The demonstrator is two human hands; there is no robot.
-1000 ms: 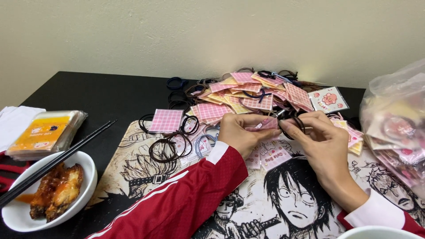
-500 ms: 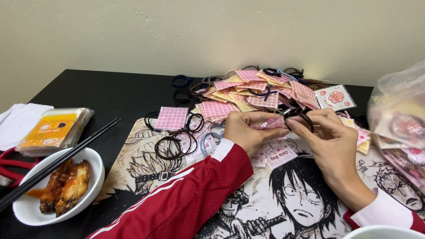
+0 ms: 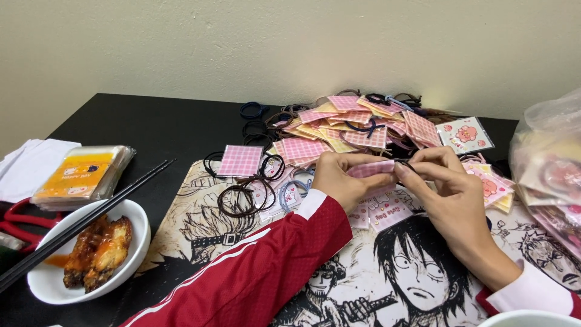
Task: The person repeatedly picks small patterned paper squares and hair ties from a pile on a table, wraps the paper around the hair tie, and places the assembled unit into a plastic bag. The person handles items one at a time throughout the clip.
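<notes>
A small pink checked card (image 3: 372, 168) sits pinched between both hands, held just above the middle of the surface. The left hand (image 3: 344, 180) has its fingers (image 3: 339, 162) closed on the card's left end; the right hand (image 3: 451, 188) has its fingers (image 3: 423, 166) closed on the right end, where a dark hair tie (image 3: 407, 162) meets the card. Both arms wear red sleeves with white cuffs.

Under the hands lies a printed mat (image 3: 339, 272) with black-and-white cartoon drawings. Just behind the hands is a heap of pink and yellow checked cards (image 3: 357, 124) mixed with loose hair ties. To the left of the hands, one pink card (image 3: 240, 160) lies flat among a cluster of dark hair ties (image 3: 239, 197). A clear plastic bag (image 3: 548, 169) of packed pieces stands at the right edge.

The surface (image 3: 151, 130) is black. At the left sit a white bowl (image 3: 121, 266) of glazed chicken pieces with black chopsticks (image 3: 85, 224) across it, an orange packet (image 3: 82, 175) and white tissue (image 3: 30, 166). A plain cream wall (image 3: 272, 48) rises behind.
</notes>
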